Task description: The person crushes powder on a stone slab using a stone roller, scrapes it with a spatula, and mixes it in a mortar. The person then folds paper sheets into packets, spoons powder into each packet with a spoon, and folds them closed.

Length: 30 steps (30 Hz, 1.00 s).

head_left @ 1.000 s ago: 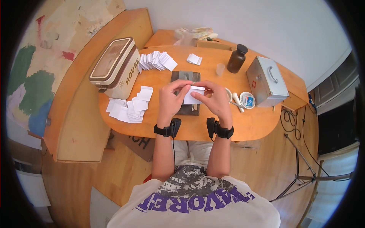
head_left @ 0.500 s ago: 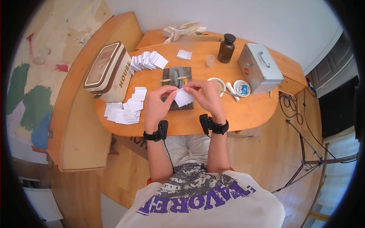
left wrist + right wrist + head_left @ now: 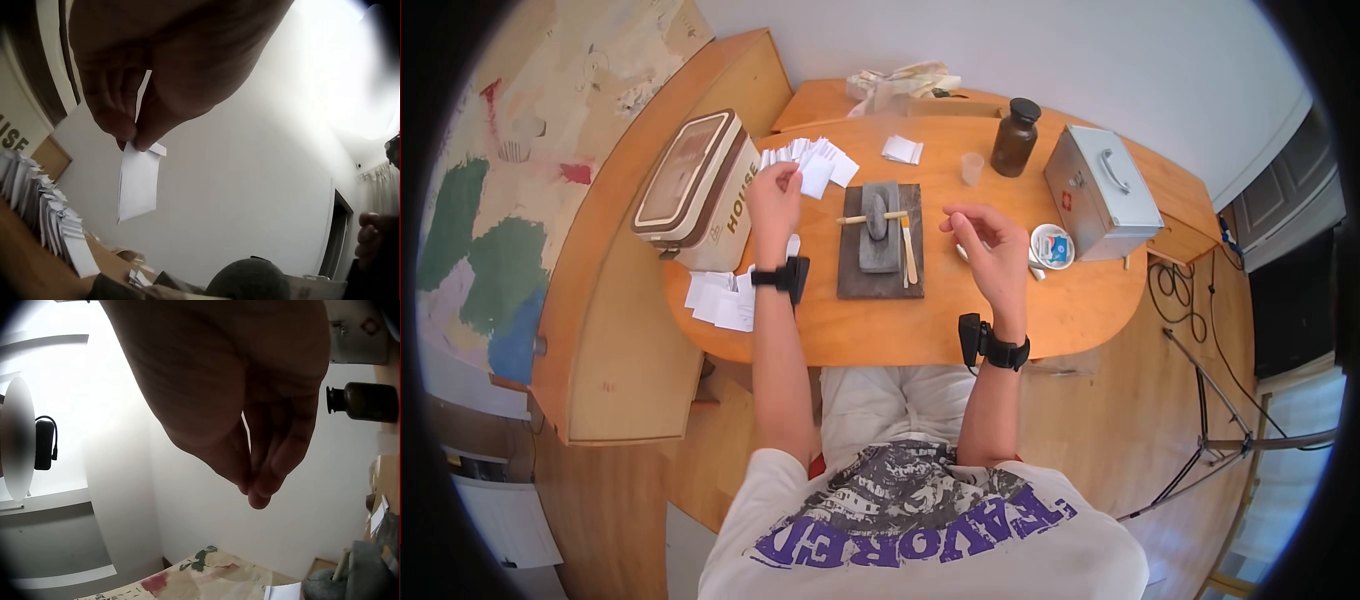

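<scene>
My left hand point(image 3: 776, 205) pinches a small folded white paper packet point(image 3: 139, 184) between thumb and fingertips. The packet hangs down, a narrow flap standing out at its top edge. In the head view this hand is over the table's left side, near the row of folded papers point(image 3: 840, 165). My right hand point(image 3: 992, 262) is raised right of the dark board point(image 3: 855, 285), fingers loosely curled, thumb tip against the fingertips, holding nothing. On the board stands a grey stone trough point(image 3: 878, 258) with a stone wheel point(image 3: 877, 216) on a wooden handle, a small brush point(image 3: 910, 255) beside it.
More papers point(image 3: 725, 305) lie at the front left, partly behind the left forearm. A HOUSE-lettered box point(image 3: 700, 190) stands at left. Farther back are a few papers point(image 3: 902, 149), a small cup point(image 3: 971, 168) and a dark bottle point(image 3: 1015, 140). A metal case point(image 3: 1105, 190) and white bowl point(image 3: 1053, 246) are at right.
Both hands held the paper packet together over the board. The right hand has let go and moved right; the left hand has carried the packet left toward the row of papers.
</scene>
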Available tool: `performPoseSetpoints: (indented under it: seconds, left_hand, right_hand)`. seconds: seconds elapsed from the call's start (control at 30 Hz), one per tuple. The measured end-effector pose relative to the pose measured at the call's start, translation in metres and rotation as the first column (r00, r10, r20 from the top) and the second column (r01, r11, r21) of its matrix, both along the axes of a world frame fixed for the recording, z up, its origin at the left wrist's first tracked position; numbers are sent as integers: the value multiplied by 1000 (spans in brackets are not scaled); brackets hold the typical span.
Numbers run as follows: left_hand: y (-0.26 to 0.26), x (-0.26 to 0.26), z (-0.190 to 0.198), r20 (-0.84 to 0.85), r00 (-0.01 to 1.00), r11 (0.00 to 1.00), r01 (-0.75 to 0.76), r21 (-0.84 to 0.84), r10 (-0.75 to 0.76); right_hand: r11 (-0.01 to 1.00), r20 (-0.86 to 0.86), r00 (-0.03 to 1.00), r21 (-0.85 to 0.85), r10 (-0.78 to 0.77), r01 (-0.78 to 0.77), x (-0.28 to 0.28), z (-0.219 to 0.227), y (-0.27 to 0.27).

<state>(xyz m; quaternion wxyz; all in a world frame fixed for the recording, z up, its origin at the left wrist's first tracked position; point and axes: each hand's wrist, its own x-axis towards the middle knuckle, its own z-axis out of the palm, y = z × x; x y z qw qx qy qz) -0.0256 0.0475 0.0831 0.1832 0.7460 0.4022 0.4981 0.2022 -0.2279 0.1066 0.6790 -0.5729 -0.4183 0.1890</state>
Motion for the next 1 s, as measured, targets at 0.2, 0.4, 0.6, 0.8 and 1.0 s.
performPoseSetpoints:
  seconds: [0.2, 0.4, 0.6, 0.8, 1.0]
  left_hand:
    - [122, 49, -64, -267, 949, 985, 145, -98, -166]
    - [146, 74, -83, -556, 824, 992, 42, -123, -104]
    - [131, 89, -49, -671, 656, 880, 476, 12, -346]
    - [150, 99, -45, -808, 381, 779, 609, -146, -449]
    - [168, 100, -58, -940, 321, 884, 464, 52, -113]
  right_hand:
    - [998, 6, 1000, -59, 16, -15, 4, 0, 1]
    - [994, 30, 999, -111, 15, -12, 15, -5, -2]
    - [990, 13, 1000, -138, 24, -22, 28, -16, 4]
    - [990, -19, 1000, -141, 22, -24, 37, -23, 6]
    - [984, -5, 1000, -176, 9, -10, 40, -25, 11]
